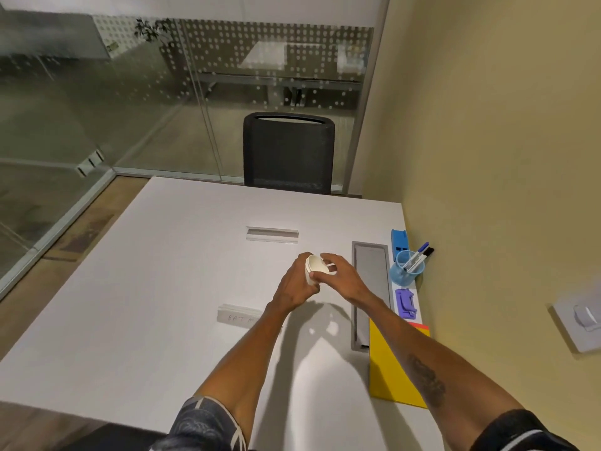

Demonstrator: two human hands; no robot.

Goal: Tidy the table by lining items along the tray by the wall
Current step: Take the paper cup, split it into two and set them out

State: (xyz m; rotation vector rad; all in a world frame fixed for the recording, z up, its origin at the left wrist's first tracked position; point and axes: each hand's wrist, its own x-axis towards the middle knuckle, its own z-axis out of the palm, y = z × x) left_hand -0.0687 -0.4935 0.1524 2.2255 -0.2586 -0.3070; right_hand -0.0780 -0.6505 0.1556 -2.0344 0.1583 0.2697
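White table (162,271) fills the lower part of the view, its right edge set against a yellow wall. Over the right-of-centre part of the table, both hands meet on a white paper cup (314,265), which is tipped so its open mouth faces up and toward the camera. The left hand (294,288) grips the cup's side from below, fingers (309,279) curled round it and the thumb lying near the rim. The right hand (343,276) comes in from the wall side, its fingers bent over the cup's rim; a thin white strip shows among them, too small to identify.

Just beside the hands, toward the right edge, a long grey tray (370,271) lies sunk in the table, parallel to the wall. Between tray and wall stand a blue box (399,239), a clear blue pen holder (406,273) with markers (419,253) in it, and a purple stapler-like tool (406,303), in a row. A yellow folder (390,366) lies nearer along the right edge and covers the tray's near end.

Two white strips rest on the table, one (272,235) toward the far edge and one (239,315) partly under the left forearm. A black chair (288,154) stands at the far edge.
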